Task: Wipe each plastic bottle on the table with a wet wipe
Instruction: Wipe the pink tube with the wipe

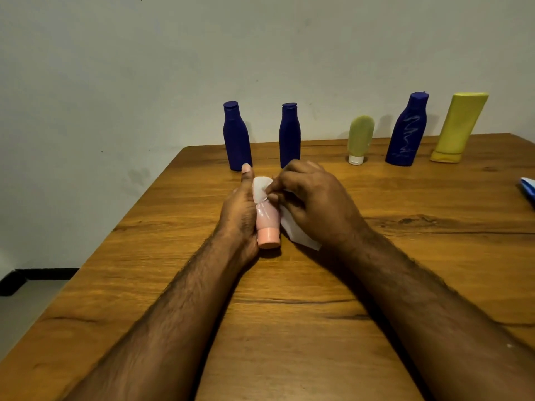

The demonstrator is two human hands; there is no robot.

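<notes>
My left hand grips a small pink bottle cap-down over the wooden table, thumb up along its side. My right hand pinches a white wet wipe against the bottle's upper part. Along the back of the table stand two dark blue bottles, a small green tube on its white cap, a larger blue bottle with white marks, and a yellow bottle on its cap.
A blue and white packet lies at the table's right edge, partly out of view. A plain wall stands close behind the table. The table's left edge drops to the floor.
</notes>
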